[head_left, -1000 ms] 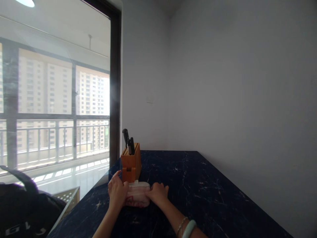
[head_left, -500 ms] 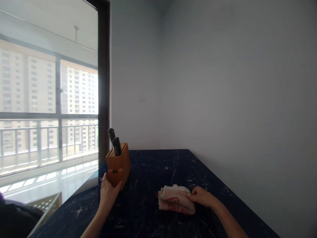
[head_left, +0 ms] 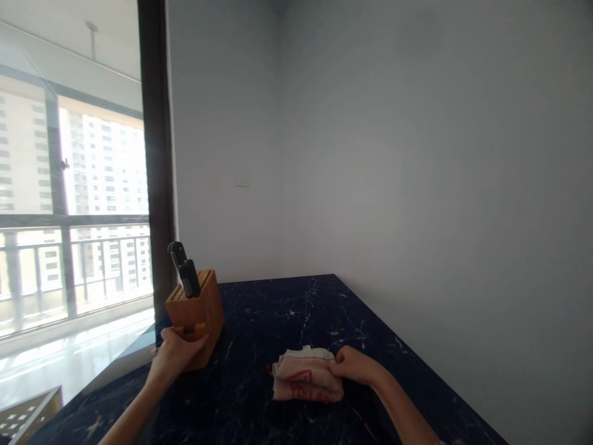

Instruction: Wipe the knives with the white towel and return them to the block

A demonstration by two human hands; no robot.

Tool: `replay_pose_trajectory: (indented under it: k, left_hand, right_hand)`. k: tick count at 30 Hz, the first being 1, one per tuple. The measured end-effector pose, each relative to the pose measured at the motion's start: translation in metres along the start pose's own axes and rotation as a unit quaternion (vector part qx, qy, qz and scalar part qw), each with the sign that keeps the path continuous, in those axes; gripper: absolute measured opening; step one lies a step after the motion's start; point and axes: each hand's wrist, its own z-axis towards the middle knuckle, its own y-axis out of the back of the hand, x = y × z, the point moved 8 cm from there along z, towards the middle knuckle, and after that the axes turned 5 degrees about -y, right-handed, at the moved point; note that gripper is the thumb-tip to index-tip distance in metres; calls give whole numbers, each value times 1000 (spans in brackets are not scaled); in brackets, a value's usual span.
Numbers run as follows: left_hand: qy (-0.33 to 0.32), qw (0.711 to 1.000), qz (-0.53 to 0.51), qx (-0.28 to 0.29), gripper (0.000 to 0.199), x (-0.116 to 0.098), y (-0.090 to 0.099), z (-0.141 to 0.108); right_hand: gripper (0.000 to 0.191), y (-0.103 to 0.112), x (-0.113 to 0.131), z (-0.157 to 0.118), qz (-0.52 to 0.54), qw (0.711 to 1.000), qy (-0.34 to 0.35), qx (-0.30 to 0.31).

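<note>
A wooden knife block (head_left: 209, 318) stands on the left part of the dark table, with black-handled knives (head_left: 189, 277) in its top slots. My left hand (head_left: 175, 353) is on the lower front of the block, thumb on the right and fingers toward the left side, partly hidden. Right of it lies a folded pale cloth (head_left: 306, 374) with red print that I cannot fully read. At the cloth's right edge, my right hand (head_left: 354, 366) pinches the fabric between thumb and curled fingers. A small red bit shows at the cloth's left edge.
The dark blue marbled tabletop (head_left: 264, 309) stretches back toward a grey wall (head_left: 393, 185). On the left are a dark door frame (head_left: 157, 154) and bright windows. A chair-like frame with a perforated panel (head_left: 28, 420) sits at lower left, below table height.
The view has turned a little to the right, so the block, cloth and both hands appear further left. Both hands stay on the same things.
</note>
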Motion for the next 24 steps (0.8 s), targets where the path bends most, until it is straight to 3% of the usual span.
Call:
replay_pose_trajectory:
  k: [3, 6, 12, 18, 24]
  left_hand:
    - [3, 999, 12, 47, 69, -26, -15, -20]
    - [-27, 993, 9, 114, 67, -69, -36, -48]
    - [-64, 986, -3, 154, 64, -137, -66, -94]
    - [-59, 988, 12, 145, 67, -170, -86, -117]
    - [-61, 987, 10, 146, 66, -183, -96, -125]
  right_hand:
    - [16, -2, 0, 3, 5, 1000, 1, 3]
    - [16, -3, 0, 2, 7, 1000, -3, -1]
    - [17, -3, 1, -3, 5, 1000, -9, -9]
    - [18, -2, 3, -3, 2, 1000, -5, -15]
    - [17, -1, 3, -4, -5, 999, -6, -33]
